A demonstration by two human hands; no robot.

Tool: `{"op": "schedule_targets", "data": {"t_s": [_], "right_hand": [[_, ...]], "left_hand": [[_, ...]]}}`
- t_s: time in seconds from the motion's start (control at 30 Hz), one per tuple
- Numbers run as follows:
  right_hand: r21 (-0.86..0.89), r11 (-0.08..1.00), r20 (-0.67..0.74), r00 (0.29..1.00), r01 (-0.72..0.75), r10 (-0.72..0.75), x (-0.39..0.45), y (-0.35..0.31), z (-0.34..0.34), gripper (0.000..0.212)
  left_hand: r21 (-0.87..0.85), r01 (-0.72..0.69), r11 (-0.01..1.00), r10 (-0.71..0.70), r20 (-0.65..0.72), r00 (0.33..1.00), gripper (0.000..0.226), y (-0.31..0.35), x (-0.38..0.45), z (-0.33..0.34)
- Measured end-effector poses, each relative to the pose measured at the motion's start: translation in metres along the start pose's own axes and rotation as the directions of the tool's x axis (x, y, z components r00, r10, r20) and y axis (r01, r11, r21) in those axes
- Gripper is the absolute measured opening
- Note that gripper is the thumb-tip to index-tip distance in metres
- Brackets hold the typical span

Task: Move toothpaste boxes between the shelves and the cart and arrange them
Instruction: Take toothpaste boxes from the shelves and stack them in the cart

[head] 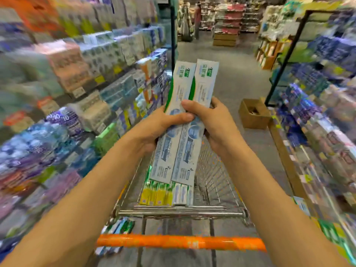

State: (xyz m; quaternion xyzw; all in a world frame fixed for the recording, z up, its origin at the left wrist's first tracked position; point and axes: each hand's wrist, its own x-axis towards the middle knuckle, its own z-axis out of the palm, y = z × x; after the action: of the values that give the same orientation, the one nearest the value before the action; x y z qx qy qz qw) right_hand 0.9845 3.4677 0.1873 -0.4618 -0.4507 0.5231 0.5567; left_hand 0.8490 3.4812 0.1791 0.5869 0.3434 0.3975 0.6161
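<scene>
Two toothpaste boxes [185, 120] lie side by side in your grasp above the cart [181, 212], your left hand [163, 126] and right hand [213, 122] each curled round their middle, thumbs on top, probably to keep the edges flush. Further boxes [165, 193] stand on end against the cart's near wall; blurred shelves [86, 78] flank the aisle.

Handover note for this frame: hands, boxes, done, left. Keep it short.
Left hand and right hand together grip two white-and-green toothpaste boxes, side by side, held above the cart.
In the cart: a row of toothpaste boxes standing at the near end, yellow-green ones to the left, white ones to the right.
Shelves to the left are stocked; blur hides detail.
Left: place the two held boxes; I cannot tell whether shelf or cart is meant.
</scene>
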Motion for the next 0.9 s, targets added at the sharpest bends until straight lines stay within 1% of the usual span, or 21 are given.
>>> {"op": "schedule_targets", "data": {"t_s": [0.07, 0.13, 0.17, 0.23, 0.27, 0.33, 0.43, 0.47, 0.53, 0.6, 0.67, 0.73, 0.77, 0.8, 0.83, 0.87, 0.9], "right_hand": [[-0.04, 0.998, 0.005, 0.999, -0.048, 0.049, 0.013, 0.014, 0.017, 0.047], [-0.158, 0.986, 0.027, 0.998, -0.054, 0.059, 0.028, 0.027, 0.027, 0.043], [-0.219, 0.974, 0.049, 0.997, -0.055, 0.067, 0.035, 0.035, 0.03, 0.043], [-0.295, 0.953, 0.08, 0.992, -0.075, 0.102, 0.053, 0.052, 0.031, 0.046], [-0.302, 0.948, 0.085, 0.988, -0.095, 0.126, 0.061, 0.062, 0.03, 0.045], [-0.264, 0.955, 0.075, 0.984, -0.137, 0.162, 0.082, 0.076, 0.023, 0.044], [-0.227, 0.957, 0.075, 0.977, -0.178, 0.199, 0.117, 0.099, 0.004, 0.045], [-0.224, 0.955, 0.078, 0.974, -0.192, 0.214, 0.129, 0.107, -0.003, 0.047], [-0.23, 0.941, 0.058, 0.962, -0.247, 0.266, 0.151, 0.124, -0.023, 0.054], [-0.223, 0.925, 0.026, 0.947, -0.308, 0.321, 0.174, 0.145, -0.049, 0.058], [-0.198, 0.908, -0.026, 0.928, -0.37, 0.373, 0.197, 0.174, -0.076, 0.058], [-0.175, 0.884, -0.088, 0.901, -0.434, 0.425, 0.216, 0.209, -0.099, 0.057], [-0.155, 0.873, -0.115, 0.886, -0.463, 0.449, 0.224, 0.228, -0.106, 0.056], [-0.13, 0.861, -0.135, 0.869, -0.492, 0.476, 0.23, 0.248, -0.112, 0.055], [-0.112, 0.849, -0.15, 0.853, -0.516, 0.499, 0.236, 0.269, -0.117, 0.054], [-0.104, 0.835, -0.162, 0.838, -0.54, 0.522, 0.243, 0.291, -0.121, 0.054], [-0.104, 0.823, -0.173, 0.825, -0.559, 0.538, 0.247, 0.313, -0.123, 0.053]], "left_hand": [[0.002, 0.028, 1.0, -0.028, -0.038, 0.999, 0.055, -0.014, 0.003, -0.025], [-0.001, 0.069, 0.998, -0.069, -0.104, 0.992, 0.068, -0.03, 0.01, -0.044], [-0.011, 0.09, 0.996, -0.091, -0.126, 0.988, 0.07, -0.038, 0.014, -0.052], [-0.051, 0.134, 0.99, -0.14, -0.148, 0.979, 0.059, -0.054, 0.025, -0.063], [-0.085, 0.165, 0.983, -0.177, -0.152, 0.972, 0.054, -0.061, 0.032, -0.068], [-0.14, 0.217, 0.966, -0.239, -0.165, 0.957, 0.049, -0.075, 0.05, -0.074], [-0.146, 0.278, 0.949, -0.3, -0.16, 0.94, 0.036, -0.096, 0.083, -0.081], [-0.15, 0.308, 0.94, -0.331, -0.164, 0.929, 0.035, -0.103, 0.093, -0.083], [-0.145, 0.385, 0.911, -0.408, -0.192, 0.893, 0.04, -0.119, 0.113, -0.089], [-0.101, 0.477, 0.873, -0.485, -0.269, 0.832, 0.05, -0.139, 0.133, -0.096], [-0.144, 0.523, 0.84, -0.539, -0.323, 0.778, 0.053, -0.166, 0.151, -0.101], [-0.227, 0.57, 0.79, -0.613, -0.334, 0.716, 0.045, -0.193, 0.167, -0.103], [-0.251, 0.585, 0.772, -0.636, -0.346, 0.69, 0.035, -0.208, 0.176, -0.106], [-0.258, 0.601, 0.757, -0.653, -0.353, 0.671, 0.021, -0.221, 0.184, -0.109], [-0.27, 0.608, 0.747, -0.665, -0.342, 0.664, 0.016, -0.234, 0.194, -0.11], [-0.284, 0.614, 0.736, -0.676, -0.335, 0.656, 0.018, -0.248, 0.204, -0.112], [-0.298, 0.614, 0.731, -0.683, -0.329, 0.653, 0.026, -0.261, 0.214, -0.114]]}}
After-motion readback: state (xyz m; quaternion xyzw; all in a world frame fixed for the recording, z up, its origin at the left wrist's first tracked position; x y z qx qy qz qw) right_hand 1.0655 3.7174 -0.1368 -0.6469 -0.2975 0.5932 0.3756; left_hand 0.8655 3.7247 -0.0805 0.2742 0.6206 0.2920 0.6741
